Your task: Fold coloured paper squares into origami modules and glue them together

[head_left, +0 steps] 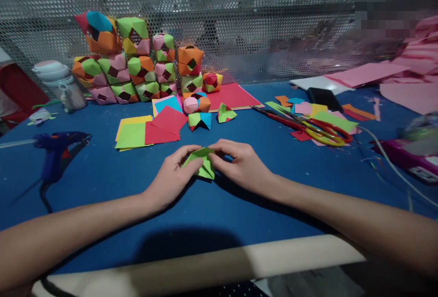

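Observation:
A folded piece of green paper (205, 162) is held just above the blue table, near the middle of the view. My left hand (174, 169) grips its left side, thumb across the front. From the right, my right hand (239, 162) pinches the upper right edge between thumb and fingers. Behind my hands lie loose red paper squares (167, 126) and a green paper square (133, 132). A small folded green and red paper piece (226, 113) and a multicoloured folded piece (200, 121) stand farther back.
Stacked multicoloured paper boxes (132, 69) line the perforated metal screen (239, 23). A blue glue gun (54, 153) lies left, near a lidded cup (59, 85). Scissors (315, 130), paper scraps (303, 107), a black phone-like object (324, 98) and a purple object (407, 160) occupy the right.

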A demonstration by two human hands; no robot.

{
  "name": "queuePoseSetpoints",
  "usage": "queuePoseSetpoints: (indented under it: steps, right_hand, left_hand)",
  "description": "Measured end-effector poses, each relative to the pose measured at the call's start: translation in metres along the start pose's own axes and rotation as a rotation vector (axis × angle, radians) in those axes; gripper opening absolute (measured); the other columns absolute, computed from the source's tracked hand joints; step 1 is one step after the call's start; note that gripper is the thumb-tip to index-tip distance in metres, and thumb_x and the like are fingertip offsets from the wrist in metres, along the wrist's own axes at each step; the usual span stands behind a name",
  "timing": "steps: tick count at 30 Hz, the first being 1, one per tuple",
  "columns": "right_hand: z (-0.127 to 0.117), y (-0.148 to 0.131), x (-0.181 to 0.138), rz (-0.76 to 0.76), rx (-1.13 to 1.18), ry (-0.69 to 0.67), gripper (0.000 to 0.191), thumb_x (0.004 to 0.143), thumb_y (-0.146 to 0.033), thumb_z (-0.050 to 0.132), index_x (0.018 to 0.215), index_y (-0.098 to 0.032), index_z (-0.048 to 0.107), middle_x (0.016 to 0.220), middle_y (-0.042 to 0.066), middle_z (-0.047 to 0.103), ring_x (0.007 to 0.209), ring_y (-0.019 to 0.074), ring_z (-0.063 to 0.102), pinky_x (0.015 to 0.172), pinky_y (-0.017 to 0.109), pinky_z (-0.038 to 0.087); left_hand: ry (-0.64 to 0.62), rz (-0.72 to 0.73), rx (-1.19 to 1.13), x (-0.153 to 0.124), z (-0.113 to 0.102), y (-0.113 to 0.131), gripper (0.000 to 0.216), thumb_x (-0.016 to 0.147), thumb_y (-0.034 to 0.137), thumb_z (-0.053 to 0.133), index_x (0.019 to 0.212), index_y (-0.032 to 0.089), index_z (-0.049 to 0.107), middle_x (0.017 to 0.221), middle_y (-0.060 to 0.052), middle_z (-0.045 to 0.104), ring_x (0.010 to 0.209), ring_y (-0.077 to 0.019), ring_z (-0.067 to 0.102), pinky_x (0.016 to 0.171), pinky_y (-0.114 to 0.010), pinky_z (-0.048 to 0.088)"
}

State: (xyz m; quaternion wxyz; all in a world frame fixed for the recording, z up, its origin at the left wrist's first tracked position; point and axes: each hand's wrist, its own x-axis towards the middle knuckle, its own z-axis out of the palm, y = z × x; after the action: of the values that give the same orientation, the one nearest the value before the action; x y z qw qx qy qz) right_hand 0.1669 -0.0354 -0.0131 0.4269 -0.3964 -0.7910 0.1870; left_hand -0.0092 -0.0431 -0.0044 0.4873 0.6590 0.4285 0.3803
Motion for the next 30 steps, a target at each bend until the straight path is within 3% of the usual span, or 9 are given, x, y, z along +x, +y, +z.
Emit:
queuePoseSetpoints:
  steps: [3, 7, 13, 19, 30]
  right_hand:
    - [-0.0016, -0.0019, -0.001, 0.024, 0.014, -0.014, 0.014, 0.084, -0.019, 0.051, 0.084, -0.015, 0.064, 0.073, 0.002, 0.061, 0.065, 0.012, 0.054, 0.061, 0.025, 0.042]
    - [-0.0015, -0.0039, -0.0028, 0.169, 0.119, -0.05, 0.019, 0.088, -0.03, 0.05, 0.094, -0.015, 0.061, 0.078, 0.002, 0.063, 0.068, 0.0119, 0.055, 0.061, 0.024, 0.044]
    - [0.0005, -0.0022, -0.0026, 0.13, 0.11, -0.042, 0.023, 0.091, -0.029, 0.045, 0.081, -0.016, 0.062, 0.076, 0.001, 0.061, 0.069, 0.0115, 0.054, 0.064, 0.023, 0.042]
    - [-0.0021, -0.0015, -0.0021, 0.194, 0.189, -0.036, 0.03, 0.092, -0.034, 0.042, 0.076, -0.017, 0.062, 0.074, 0.0, 0.059, 0.069, 0.0115, 0.053, 0.063, 0.023, 0.043]
    - [-0.0045, 0.0016, 0.0045, 0.403, 0.498, -0.126, 0.021, 0.079, -0.034, 0.061, 0.089, -0.018, 0.071, 0.082, 0.003, 0.069, 0.071, 0.0134, 0.06, 0.069, 0.029, 0.05]
  left_hand:
    - [-0.029, 0.01, -0.006, 0.0003, -0.0005, 0.0004, 0.028, 0.086, 0.034, 0.049, 0.101, 0.018, 0.066, 0.098, -0.003, 0.067, 0.093, -0.0173, 0.057, 0.082, -0.028, 0.043]
    - [0.007, -0.035, -0.063, 0.0022, -0.0015, -0.0014, 0.032, 0.086, 0.038, 0.05, 0.1, 0.016, 0.067, 0.09, -0.003, 0.068, 0.084, -0.0166, 0.058, 0.073, -0.026, 0.044]
    - [-0.013, -0.057, -0.158, 0.002, -0.0016, -0.0047, 0.035, 0.087, 0.043, 0.046, 0.101, 0.016, 0.065, 0.092, -0.004, 0.067, 0.08, -0.015, 0.056, 0.067, -0.024, 0.043]
    - [-0.005, -0.077, -0.15, 0.0009, -0.0015, -0.0044, 0.033, 0.087, 0.044, 0.046, 0.09, 0.017, 0.065, 0.075, 0.0, 0.061, 0.067, -0.0126, 0.051, 0.06, -0.023, 0.04]
    - [-0.018, -0.077, -0.095, 0.0024, -0.0027, -0.0045, 0.034, 0.086, 0.046, 0.047, 0.077, 0.015, 0.059, 0.07, 0.0, 0.052, 0.065, -0.0117, 0.043, 0.059, -0.023, 0.037]
